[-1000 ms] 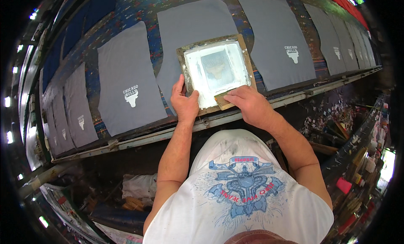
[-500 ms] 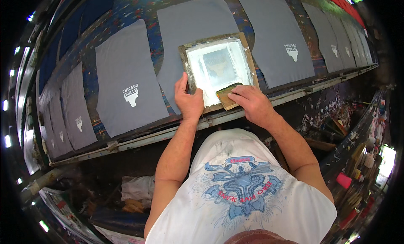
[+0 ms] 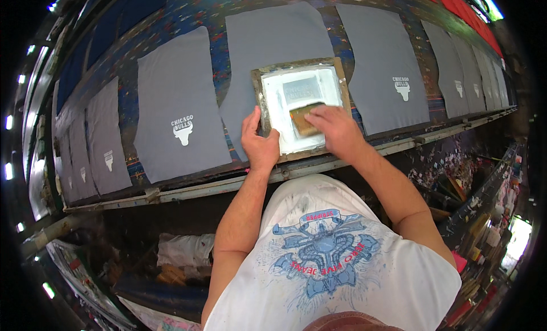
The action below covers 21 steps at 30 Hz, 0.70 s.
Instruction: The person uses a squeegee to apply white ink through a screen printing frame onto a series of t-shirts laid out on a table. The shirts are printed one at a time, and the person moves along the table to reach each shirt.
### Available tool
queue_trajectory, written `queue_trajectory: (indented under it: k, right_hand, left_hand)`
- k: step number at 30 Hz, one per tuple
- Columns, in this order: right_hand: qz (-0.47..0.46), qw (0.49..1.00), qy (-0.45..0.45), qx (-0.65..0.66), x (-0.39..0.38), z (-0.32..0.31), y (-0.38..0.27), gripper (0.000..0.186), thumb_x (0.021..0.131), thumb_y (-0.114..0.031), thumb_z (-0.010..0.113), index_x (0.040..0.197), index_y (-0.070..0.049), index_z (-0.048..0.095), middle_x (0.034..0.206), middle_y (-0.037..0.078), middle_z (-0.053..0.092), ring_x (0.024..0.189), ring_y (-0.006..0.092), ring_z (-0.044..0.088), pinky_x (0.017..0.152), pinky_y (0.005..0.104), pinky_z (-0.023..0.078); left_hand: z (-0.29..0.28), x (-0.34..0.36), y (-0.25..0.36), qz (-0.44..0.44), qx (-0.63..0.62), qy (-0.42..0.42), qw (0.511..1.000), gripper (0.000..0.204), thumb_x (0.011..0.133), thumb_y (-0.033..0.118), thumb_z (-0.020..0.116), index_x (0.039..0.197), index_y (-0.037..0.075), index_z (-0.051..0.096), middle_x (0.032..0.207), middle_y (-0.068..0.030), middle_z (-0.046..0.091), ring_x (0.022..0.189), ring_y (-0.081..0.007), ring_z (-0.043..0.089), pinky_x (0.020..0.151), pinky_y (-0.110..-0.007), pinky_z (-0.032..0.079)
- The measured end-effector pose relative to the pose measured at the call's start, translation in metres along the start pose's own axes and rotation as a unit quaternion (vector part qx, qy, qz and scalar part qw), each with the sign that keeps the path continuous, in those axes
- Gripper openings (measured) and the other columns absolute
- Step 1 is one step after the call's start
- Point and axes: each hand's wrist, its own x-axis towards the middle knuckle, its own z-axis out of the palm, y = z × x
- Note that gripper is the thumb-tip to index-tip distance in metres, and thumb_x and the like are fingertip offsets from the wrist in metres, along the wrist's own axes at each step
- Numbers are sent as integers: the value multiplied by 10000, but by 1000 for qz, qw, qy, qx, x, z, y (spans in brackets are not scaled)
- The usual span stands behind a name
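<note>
A wood-framed printing screen point(image 3: 345, 92) smeared with white ink lies on a grey fabric piece point(image 3: 273, 31). My left hand point(image 3: 261, 144) grips the frame's left side near its lower corner, fingers along the outer edge and thumb toward the inside. In my right hand point(image 3: 338, 129) is a squeegee with a wooden handle point(image 3: 303, 121), resting on the mesh in the middle of the screen. The squeegee hides the lower part of the stencilled design.
More grey fabric pieces with white bull-head prints lie along the table, such as one at left point(image 3: 176, 97) and one at right point(image 3: 384, 57). A metal rail point(image 3: 188, 191) edges the table in front of me. Clutter and wood pieces lie below right.
The squeegee in my right hand has moved up from the screen's lower edge to its middle, over part of the design. My left hand keeps its hold on the frame.
</note>
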Motion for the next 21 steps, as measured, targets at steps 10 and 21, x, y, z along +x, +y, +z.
queue_trajectory:
  k: [10,21]
  right_hand:
    - [21,998,-39,33,60,-17,176,496,854,124,665,1293,-66,794,1258,166,789,1213,405,729,1051,506,601]
    - [-33,995,-89,15,52,35,4,505,813,101,691,1280,-55,804,1203,168,788,1124,391,728,1003,513,576]
  left_hand:
    - [119,6,-8,-4,50,16,999,710,833,-110,779,1533,-41,677,1436,-200,706,1358,-329,668,1189,-422,518]
    - [-29,13,-29,34,75,29,996,702,828,-83,765,1521,-60,657,1428,-230,691,1370,-406,648,1214,-470,502]
